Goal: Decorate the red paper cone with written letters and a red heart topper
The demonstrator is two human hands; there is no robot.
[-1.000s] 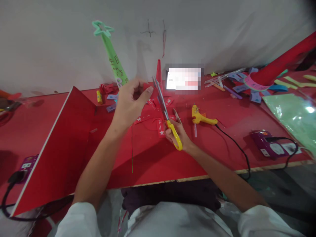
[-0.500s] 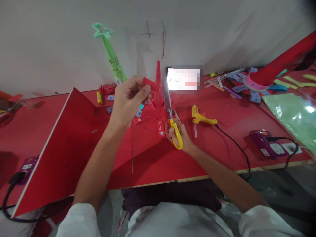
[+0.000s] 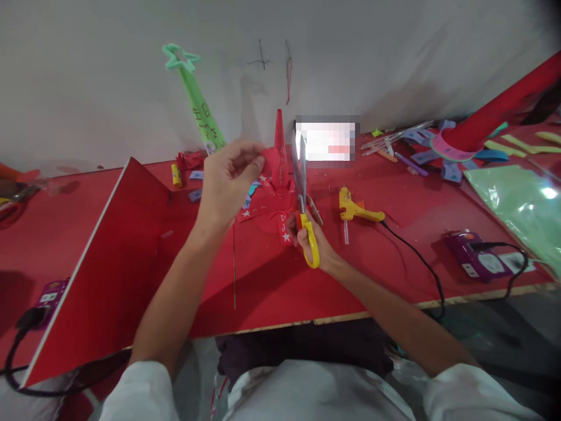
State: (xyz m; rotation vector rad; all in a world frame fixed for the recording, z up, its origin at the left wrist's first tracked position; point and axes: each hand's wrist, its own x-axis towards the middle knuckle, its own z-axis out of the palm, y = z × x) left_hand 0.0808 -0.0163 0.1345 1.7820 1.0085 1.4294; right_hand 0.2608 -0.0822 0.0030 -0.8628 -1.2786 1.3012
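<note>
Between the thumb and fingers of my left hand [image 3: 232, 178] is pinched a small piece of red paper [image 3: 272, 161]. My right hand [image 3: 318, 242] grips yellow-handled scissors [image 3: 310, 234], their blades pointing up and slightly parted. Just beyond both hands stands a red paper cone [image 3: 279, 140] with white lettering. Around its base spread red strips [image 3: 286, 228] marked with white writing and stars. Left of the cone, a green paper cone [image 3: 197, 105] topped by a star outline leans near the wall.
A yellow glue gun [image 3: 350, 207] with a black cord lies right of my hand. A purple power strip [image 3: 477, 257] sits farther right. At left a red board [image 3: 100, 257] stands tilted. A glue stick [image 3: 176, 175] and a bright, pixelated screen [image 3: 326, 140] are toward the back.
The red paper in my left hand has turned and shifted slightly. My right hand has moved a little left with the scissors, whose blades now look more parted.
</note>
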